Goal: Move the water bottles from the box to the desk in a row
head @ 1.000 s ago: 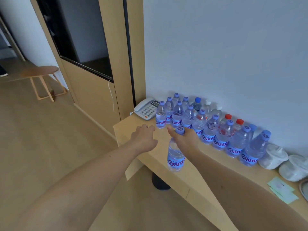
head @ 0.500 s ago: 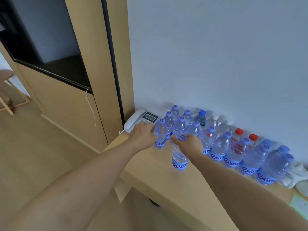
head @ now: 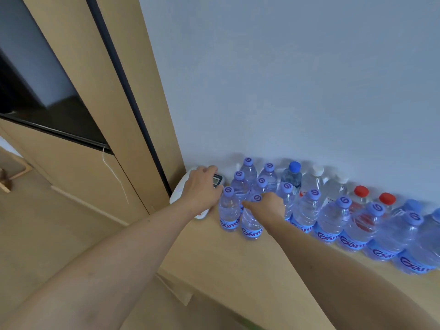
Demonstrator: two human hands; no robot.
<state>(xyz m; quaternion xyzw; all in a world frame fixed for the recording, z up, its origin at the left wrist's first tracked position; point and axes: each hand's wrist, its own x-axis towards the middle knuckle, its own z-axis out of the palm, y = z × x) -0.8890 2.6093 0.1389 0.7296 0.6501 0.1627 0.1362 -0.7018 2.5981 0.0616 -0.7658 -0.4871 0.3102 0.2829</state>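
Evidently the right hand [head: 266,206] grips 1 bottle [head: 252,221] by its neck, setting it upright on the desk [head: 238,263] beside the front row's end bottle [head: 229,210], while the left hand [head: 202,189] rests loosely curled on the phone [head: 177,195], probably keeping it clear.

- Soft, even daylight filled the frame; no glare showed.
- Faint grey shadows of the clear plastic water bottles with lilac caps [head: 307,208] fell on the pale blue-grey wall [head: 285,79].
- Wide-angle distortion tilted the door frame, and bottles at the right edge were blurred.
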